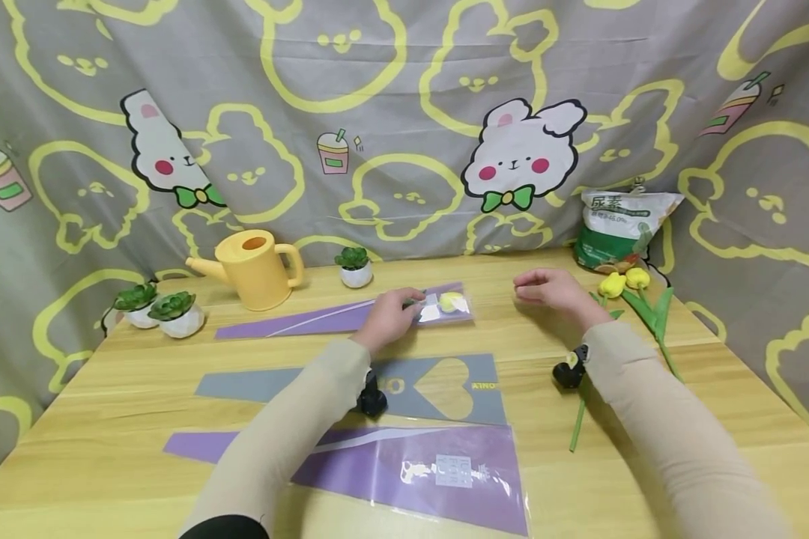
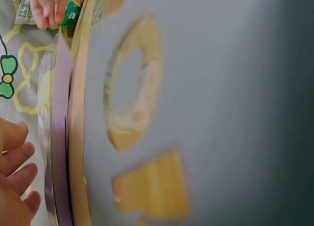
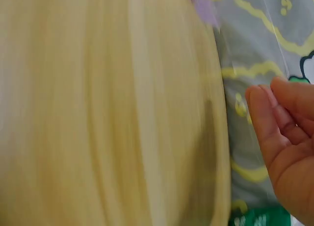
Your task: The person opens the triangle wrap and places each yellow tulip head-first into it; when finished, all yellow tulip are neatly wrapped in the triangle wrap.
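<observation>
My left hand is over a purple flower wrapping sleeve at the table's far side, its fingers loosely bent with nothing between them in the left wrist view. Inside the sleeve's clear wide end lies a yellow tulip. To the right, my right hand hovers above the table, fingers relaxed and drawn together, holding nothing. Nearer the front lie a grey sleeve with a heart-shaped window and another purple sleeve. Two loose yellow tulips rest beside the right forearm, one stem partly hidden by it.
At the back left stands a yellow watering can. Small potted succulents sit at left and behind the far sleeve. A white and green fertilizer bag leans at the back right. A patterned curtain borders the table.
</observation>
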### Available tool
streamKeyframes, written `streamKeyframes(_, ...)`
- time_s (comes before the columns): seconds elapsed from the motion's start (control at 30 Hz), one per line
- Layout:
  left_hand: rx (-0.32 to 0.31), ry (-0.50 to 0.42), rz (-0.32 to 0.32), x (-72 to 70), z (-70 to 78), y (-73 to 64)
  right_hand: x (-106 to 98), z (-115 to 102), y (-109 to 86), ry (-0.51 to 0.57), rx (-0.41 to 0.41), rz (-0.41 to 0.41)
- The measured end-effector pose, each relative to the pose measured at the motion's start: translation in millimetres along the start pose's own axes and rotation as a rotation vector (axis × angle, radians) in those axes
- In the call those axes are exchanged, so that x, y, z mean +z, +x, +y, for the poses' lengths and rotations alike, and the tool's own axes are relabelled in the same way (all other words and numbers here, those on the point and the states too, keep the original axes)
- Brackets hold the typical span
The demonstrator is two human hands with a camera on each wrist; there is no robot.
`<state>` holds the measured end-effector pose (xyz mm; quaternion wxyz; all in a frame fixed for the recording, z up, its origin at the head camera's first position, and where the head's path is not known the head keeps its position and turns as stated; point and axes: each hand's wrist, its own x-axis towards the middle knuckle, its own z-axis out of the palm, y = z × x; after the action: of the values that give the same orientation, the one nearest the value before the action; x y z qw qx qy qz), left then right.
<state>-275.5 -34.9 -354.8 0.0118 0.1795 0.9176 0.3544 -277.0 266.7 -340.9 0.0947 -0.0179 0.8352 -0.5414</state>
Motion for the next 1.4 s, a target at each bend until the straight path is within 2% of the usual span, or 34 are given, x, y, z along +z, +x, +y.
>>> streamKeyframes(0.2,0.021,-0.031,-0.032,-4.8,4.6,-6.9,-25,7,-18.8,-0.189,-0.022,-0.002)
streamKeyframes(0.43,0.107,-0.063,-0.054,-8.4,13.8,-20.7,-44,16,-41.5,-0.169,-0.068,-0.048)
streamKeyframes(0.6,0.189,-0.116,-0.179,-6.5,18.3,-34.5,-54,25,-55.0,-0.259,-0.125,-0.139)
streamKeyframes(0.7,0.209,-0.15,-0.266,-4.0,20.0,-43.4,-57,27,-61.9,-0.328,-0.155,-0.193)
streamKeyframes(0.8,0.23,-0.156,-0.323,-1.0,20.3,-50.1,-61,28,-68.1,-0.357,-0.182,-0.168)
streamKeyframes(1.0,0.241,-0.128,-0.381,2.3,21.4,-55.7,-70,36,-77.2,-0.298,-0.135,0.017)
streamKeyframes(1.17,0.209,-0.125,-0.446,3.1,23.0,-59.4,-78,49,-84.2,-0.191,-0.05,0.1)
streamKeyframes(1.27,0.204,-0.12,-0.461,3.8,22.3,-60.8,-79,53,-86.4,-0.085,0.026,0.089)
streamKeyframes(1.4,0.224,-0.079,-0.454,5.0,19.5,-61.0,-76,57,-86.4,0.018,0.133,0.025)
